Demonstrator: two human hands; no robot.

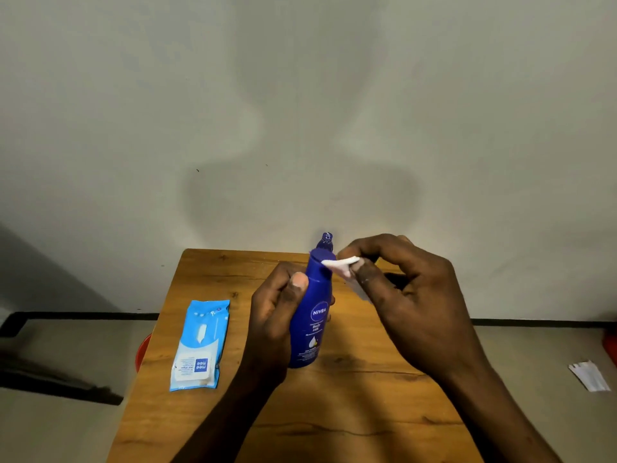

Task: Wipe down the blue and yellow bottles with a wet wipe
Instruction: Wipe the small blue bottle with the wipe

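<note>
A blue pump bottle stands upright near the middle of the wooden table. My left hand grips its left side, thumb on the shoulder. My right hand pinches a white wet wipe and holds it against the bottle's collar just under the pump head. No yellow bottle shows in view; my right hand hides the table behind it.
A light-blue pack of wet wipes lies flat on the table's left side. Something red sits on the floor beside the table's left edge. A white scrap lies on the floor at right. A wall stands right behind the table.
</note>
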